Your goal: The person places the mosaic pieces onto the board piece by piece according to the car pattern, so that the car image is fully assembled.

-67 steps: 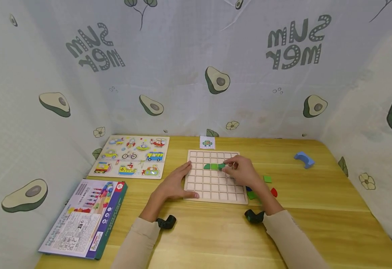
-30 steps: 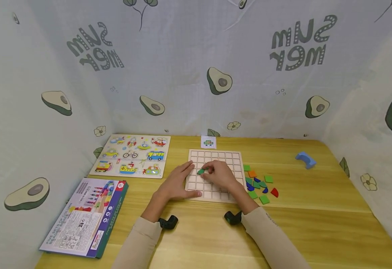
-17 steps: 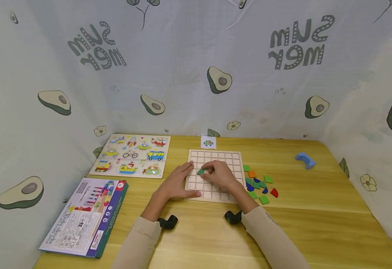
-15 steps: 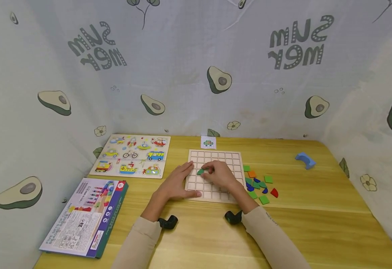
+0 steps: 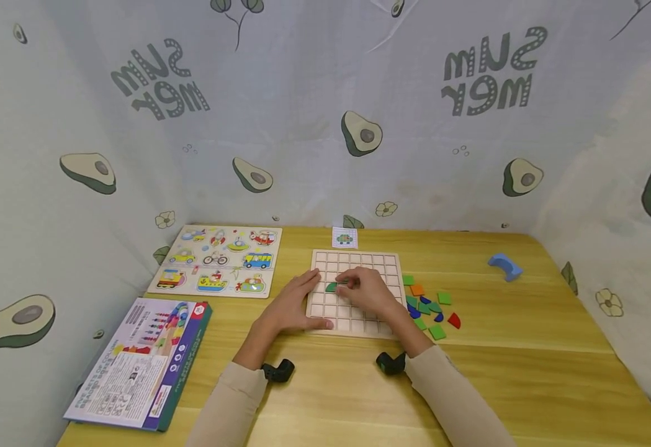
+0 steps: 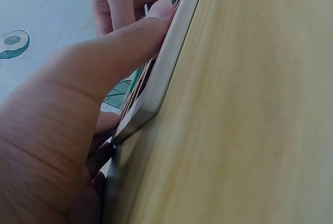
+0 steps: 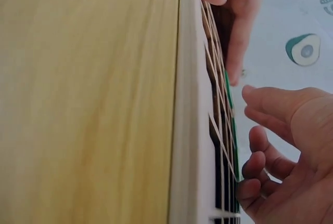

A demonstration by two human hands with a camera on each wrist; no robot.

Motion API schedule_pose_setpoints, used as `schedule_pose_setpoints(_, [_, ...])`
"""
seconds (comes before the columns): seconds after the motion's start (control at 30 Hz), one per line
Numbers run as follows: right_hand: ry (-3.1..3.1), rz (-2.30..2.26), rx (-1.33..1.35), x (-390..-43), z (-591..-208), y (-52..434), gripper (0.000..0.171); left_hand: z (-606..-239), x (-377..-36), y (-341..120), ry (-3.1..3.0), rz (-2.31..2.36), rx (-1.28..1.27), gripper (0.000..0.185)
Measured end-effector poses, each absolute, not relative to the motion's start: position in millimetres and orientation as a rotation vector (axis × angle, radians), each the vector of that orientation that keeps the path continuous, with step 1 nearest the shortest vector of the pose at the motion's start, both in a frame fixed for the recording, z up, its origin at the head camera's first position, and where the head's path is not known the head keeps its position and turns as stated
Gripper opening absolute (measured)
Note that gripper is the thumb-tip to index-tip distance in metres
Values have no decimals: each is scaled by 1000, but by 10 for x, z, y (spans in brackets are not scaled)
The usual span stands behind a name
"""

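Observation:
On the table lies a wooden grid board. My left hand braces its left side, thumb resting on the near corner and fingers along the left edge. In the left wrist view, that thumb lies over the rim. Over the board's middle is my right hand, thumb and index fingertips just right of a green curved-edge tile that lies flat in a square. The right wrist view has these fingertips slightly off the board, with no tile visible between them. The right hand hides the squares behind it.
Loose tiles lie right of the board, among them a green square, an orange square and a red quarter-circle. A pattern card lies behind. Left are a vehicle puzzle and a box; far right, a blue arch block.
My right hand has moved left from the green row to the tile in the square below it. In the last half second its fingertips have eased slightly off this tile. The left hand stays put.

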State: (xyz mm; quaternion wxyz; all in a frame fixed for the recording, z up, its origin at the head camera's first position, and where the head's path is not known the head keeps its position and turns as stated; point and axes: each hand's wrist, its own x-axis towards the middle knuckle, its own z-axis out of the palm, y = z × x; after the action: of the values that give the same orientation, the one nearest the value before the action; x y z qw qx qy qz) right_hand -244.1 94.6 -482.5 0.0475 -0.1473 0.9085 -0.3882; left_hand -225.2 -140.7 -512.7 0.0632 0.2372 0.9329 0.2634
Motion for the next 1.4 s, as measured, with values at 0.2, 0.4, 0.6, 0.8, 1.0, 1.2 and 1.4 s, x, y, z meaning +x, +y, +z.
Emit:
schedule_pose_setpoints(0.2, [2778,-1249,-449,-2404,-4795,1156,23,-5116,-2243,-1398,2820,803,695,118])
schedule_pose_setpoints(0.4, [2797,-1291,-417,-2347,-4763,1425,24,-5108,-2244,-1402,2825,819,718,116])
schedule_pose_setpoints(0.6, [2849,-1275,-340,-2309,-4787,1744,24,-5093,-2235,-1412,2824,804,719,115])
schedule_pose_setpoints(0.8, [2875,-1247,-343,-2256,-4773,2137,30,-5083,-2219,-1393,2814,809,735,114])
schedule_pose_setpoints(1.0, [2909,-1140,-297,-2215,-4746,2505,36,-5079,-2225,-1376,2815,777,724,115])
schedule_pose_setpoints(1.2, [2916,-1014,-261,-2153,-4765,2797,44,-5060,-2217,-1386,2808,800,742,114])
schedule_pose_setpoints(1.4, [2908,-981,-278,-2114,-4756,3037,43,-5073,-2230,-1384,2812,799,760,114])
